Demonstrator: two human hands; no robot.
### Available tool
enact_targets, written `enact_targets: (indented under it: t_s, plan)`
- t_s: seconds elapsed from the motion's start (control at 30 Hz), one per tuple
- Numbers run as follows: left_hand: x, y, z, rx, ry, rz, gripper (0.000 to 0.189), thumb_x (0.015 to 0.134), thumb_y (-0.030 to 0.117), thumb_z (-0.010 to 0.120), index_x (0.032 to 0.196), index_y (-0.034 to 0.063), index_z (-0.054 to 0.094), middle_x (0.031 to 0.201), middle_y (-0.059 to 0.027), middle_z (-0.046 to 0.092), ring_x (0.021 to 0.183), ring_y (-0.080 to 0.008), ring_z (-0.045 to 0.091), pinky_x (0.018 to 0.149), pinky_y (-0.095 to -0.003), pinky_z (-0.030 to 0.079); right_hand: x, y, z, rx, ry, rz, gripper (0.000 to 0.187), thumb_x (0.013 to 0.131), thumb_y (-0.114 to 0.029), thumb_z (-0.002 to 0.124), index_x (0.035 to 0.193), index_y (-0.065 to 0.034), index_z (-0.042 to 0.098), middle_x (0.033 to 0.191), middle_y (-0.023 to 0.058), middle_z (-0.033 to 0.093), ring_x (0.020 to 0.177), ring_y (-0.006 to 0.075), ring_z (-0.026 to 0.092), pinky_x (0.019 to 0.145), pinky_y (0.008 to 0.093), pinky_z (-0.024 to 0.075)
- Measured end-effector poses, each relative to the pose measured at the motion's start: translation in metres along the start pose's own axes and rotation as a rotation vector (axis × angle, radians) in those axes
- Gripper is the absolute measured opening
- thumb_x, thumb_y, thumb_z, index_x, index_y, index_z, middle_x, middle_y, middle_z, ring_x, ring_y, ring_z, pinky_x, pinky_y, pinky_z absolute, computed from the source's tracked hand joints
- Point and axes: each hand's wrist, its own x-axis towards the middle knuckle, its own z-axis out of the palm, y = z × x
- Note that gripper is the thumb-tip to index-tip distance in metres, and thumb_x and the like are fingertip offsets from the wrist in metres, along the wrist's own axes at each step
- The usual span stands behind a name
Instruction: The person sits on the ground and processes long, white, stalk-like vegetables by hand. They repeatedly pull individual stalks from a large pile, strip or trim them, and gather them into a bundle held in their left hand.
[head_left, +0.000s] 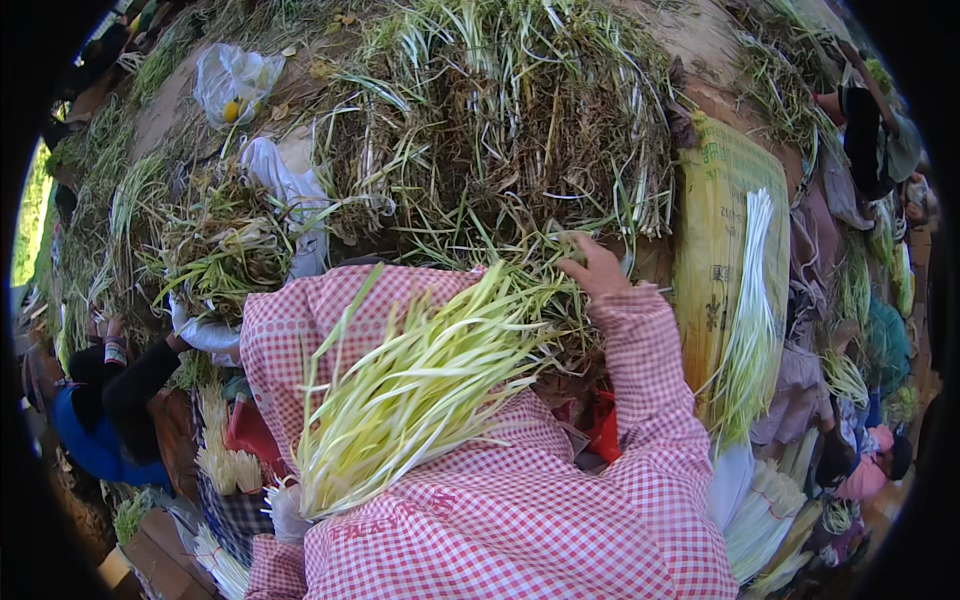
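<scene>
My left hand (287, 510), in a pale covering, grips the white lower end of a bunch of yellow-green leafy stalks (420, 375), likely young garlic or chives. The bunch lies slanted across my red-and-white checked clothing, its leaf tips towards the upper right. Bare and raised, my right hand (602, 268) is by those tips, at tangled green and withered leaves (551, 300). Its thumb and forefinger are bent; whether they pinch a leaf is unclear. Beyond it stands a thick heap of unsorted stalks (495, 127) with brown, withered matter among them.
At right, cleaned white stalks (754, 300) lie on a yellow printed sack (701, 247). Tied bundles (761, 510) are below. A co-worker in blue (112, 442) sits at left, near more greens (217, 255). A clear plastic bag (238, 79) lies at upper left; other people work at far right.
</scene>
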Motion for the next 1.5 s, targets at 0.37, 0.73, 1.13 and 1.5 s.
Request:
enact_targets:
  t_s: [0.37, 0.73, 1.13, 1.5]
  plan:
    - [0.024, 0.018, -0.003, -0.047, 0.022, 0.086, 0.031, 0.066, 0.028, 0.082, 0.077, 0.0062, 0.062, 0.072, -0.0149, 0.062, 0.068, -0.0292, 0.062, 0.062, -0.0387, 0.048, -0.023, -0.068, 0.037, 0.255, -0.653, -0.146, 0.057, 0.095, -0.055, 0.04, 0.13, -0.0113, 0.049, 0.122, 0.0168, 0.058, 0.097, 0.025, 0.06, 0.088, 0.0461, 0.0483]
    - [0.034, 0.035, 0.003, -0.098, -0.011, 0.106, 0.034, 0.067, 0.028, 0.081, 0.082, 0.0057, 0.062, 0.076, -0.0153, 0.062, 0.072, -0.0284, 0.062, 0.065, -0.0382, 0.048, 0.014, 0.035, 0.057, -0.244, -0.175, 0.127, 0.034, 0.092, -0.015, 0.057, 0.124, -0.0086, 0.052, 0.128, 0.0105, 0.054, 0.1, 0.0317, 0.06, 0.096, 0.0416, 0.0465]
    - [0.042, 0.039, 0.001, -0.095, -0.089, 0.095, 0.036, 0.068, 0.029, 0.081, 0.087, 0.0052, 0.061, 0.081, -0.0157, 0.062, 0.076, -0.0274, 0.062, 0.068, -0.0377, 0.048, -0.088, -0.017, 0.042, -0.094, -0.308, -0.348, 0.076, 0.078, -0.01, 0.065, 0.144, -0.0094, 0.028, 0.144, 0.0214, 0.033, 0.114, 0.0316, 0.051, 0.092, 0.0402, 0.0497]
    - [0.033, 0.044, -0.003, -0.126, -0.095, 0.103, 0.039, 0.068, 0.03, 0.081, 0.091, 0.0047, 0.061, 0.085, -0.0161, 0.062, 0.08, -0.0266, 0.062, 0.071, -0.0372, 0.048, -0.003, 0.02, 0.091, 0.193, -0.132, 0.397, 0.028, 0.1, -0.022, 0.04, 0.108, -0.0042, 0.061, 0.099, 0.0122, 0.063, 0.088, 0.0236, 0.06, 0.084, 0.0362, 0.0528]
